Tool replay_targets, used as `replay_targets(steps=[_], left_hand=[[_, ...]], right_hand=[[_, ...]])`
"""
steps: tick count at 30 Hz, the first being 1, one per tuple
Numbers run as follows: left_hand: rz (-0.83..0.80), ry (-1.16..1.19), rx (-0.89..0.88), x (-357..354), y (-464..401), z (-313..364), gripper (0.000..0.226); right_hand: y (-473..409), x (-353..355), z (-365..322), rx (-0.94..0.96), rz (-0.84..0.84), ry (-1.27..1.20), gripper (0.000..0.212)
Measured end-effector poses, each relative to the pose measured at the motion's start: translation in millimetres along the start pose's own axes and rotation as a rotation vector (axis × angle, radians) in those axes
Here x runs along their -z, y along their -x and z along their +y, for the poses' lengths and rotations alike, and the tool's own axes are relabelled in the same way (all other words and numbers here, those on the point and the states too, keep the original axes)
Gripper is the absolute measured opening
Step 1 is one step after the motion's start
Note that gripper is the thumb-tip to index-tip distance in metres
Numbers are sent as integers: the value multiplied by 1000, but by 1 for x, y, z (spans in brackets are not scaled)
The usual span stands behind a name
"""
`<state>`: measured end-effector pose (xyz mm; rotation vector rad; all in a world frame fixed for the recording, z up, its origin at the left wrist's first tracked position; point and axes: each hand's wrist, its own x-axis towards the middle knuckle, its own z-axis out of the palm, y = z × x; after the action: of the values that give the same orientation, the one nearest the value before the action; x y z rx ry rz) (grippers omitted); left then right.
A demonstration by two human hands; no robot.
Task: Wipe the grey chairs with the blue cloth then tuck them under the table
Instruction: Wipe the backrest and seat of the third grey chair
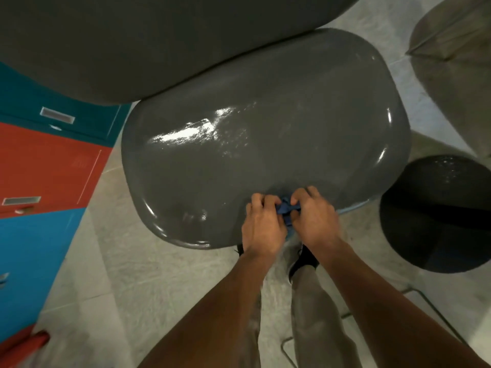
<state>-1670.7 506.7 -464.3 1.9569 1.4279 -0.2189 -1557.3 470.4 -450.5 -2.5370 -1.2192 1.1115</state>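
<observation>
Low in the frame's centre, your left hand and right hand both pinch the bunched blue cloth on the grey chair seat's near edge, readying a wipe; next, spread it flat

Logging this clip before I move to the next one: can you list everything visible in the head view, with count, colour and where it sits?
grey chair seat: one, glossy grey, centre of view, directly below the hands
blue cloth: one, blue, bunched between the two hands at the seat's near edge
grey rounded surface: one, matte grey, across the top, overlapping the seat's far edge; chair back or table, cannot tell
dark chair: one, near black, right of the seat
lockers: several doors, teal, red and blue, left edge
floor: pale tiles, under everything
shoe: one plainly seen, black, below the seat's near edge
left hand: one, grips the cloth
right hand: one, grips the cloth
</observation>
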Motion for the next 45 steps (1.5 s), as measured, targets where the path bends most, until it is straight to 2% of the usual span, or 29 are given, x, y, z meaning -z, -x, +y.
replay_targets(steps=[10,15,19,26,31,34,40,45], left_hand=[[-31,276,24,40,36,0,31],[-56,271,-22,81,62,12,52],[-61,148,-110,123,83,21,37],[-64,-55,-267,208,124,46,35],[-56,53,-406,260,146,72,29],[-23,89,-479,287,156,88,30],[7,324,-623,337,172,118,17],[27,497,-798,373,187,140,10]], right_hand=[[38,27,-19,99,28,-169,29],[73,60,-42,104,52,-214,53],[105,94,-62,120,51,-188,37],[161,160,-93,191,111,-220,27],[194,198,-114,220,233,-251,32],[209,221,-125,240,300,-334,25],[235,266,-146,181,311,-623,18],[262,307,-157,234,281,-772,16]])
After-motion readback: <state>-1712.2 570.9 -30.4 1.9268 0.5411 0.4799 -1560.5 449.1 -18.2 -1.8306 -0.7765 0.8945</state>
